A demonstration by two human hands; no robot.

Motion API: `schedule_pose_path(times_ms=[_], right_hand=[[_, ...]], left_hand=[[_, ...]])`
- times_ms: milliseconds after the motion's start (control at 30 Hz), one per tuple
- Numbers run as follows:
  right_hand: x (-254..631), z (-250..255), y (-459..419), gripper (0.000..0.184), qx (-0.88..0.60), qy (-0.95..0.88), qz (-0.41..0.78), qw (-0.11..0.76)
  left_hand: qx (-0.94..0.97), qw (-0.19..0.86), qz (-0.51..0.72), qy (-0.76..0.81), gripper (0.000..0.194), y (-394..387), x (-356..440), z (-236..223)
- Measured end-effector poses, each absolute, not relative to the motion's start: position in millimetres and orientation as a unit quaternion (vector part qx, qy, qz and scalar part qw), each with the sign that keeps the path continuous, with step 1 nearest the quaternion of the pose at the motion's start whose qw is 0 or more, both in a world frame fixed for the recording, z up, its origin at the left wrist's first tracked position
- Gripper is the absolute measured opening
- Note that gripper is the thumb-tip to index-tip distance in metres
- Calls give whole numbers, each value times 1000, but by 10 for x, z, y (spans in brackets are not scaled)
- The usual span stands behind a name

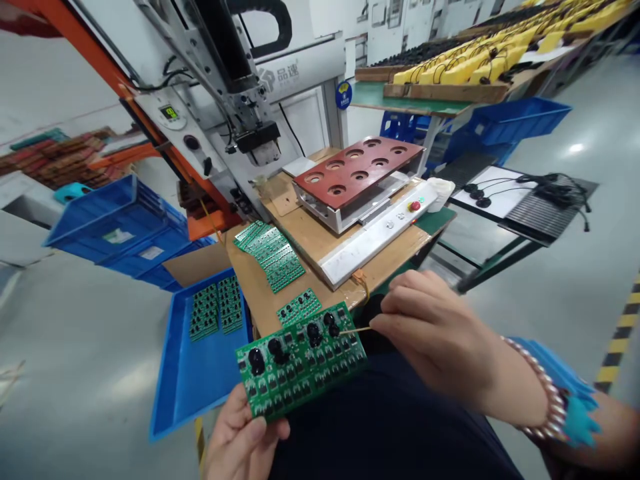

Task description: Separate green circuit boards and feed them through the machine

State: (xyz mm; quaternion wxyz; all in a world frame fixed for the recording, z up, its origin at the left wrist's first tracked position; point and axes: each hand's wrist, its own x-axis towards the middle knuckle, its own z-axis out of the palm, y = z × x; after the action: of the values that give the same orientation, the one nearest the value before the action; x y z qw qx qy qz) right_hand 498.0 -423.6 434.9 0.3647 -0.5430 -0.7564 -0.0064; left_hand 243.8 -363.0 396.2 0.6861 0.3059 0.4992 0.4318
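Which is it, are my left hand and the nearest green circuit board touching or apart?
Touching. The head view shows the left hand gripping the nearest green circuit board at its lower left corner.

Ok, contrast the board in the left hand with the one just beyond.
The held board is in the left hand; the farther board lies on the table. The thin stick in the right hand reaches the held board, not the farther board. Both are green with black blobs.
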Motion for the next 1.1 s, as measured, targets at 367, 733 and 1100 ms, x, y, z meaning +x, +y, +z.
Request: schedule_pose_path(times_ms=[367,733,1100], right_hand=[[5028,4376,-4247,21,-551,-747,-20,372],[5018,4376,-4246,19,-546,-758,-7,357],[5034,4390,-4217,18,-550,-751,-12,365]], left_hand=[[306,694,427,492,37,-3633,2461,4015],[312,694,427,489,35,-3614,2466,4025],[318,696,422,487,35,-3611,2437,3999]])
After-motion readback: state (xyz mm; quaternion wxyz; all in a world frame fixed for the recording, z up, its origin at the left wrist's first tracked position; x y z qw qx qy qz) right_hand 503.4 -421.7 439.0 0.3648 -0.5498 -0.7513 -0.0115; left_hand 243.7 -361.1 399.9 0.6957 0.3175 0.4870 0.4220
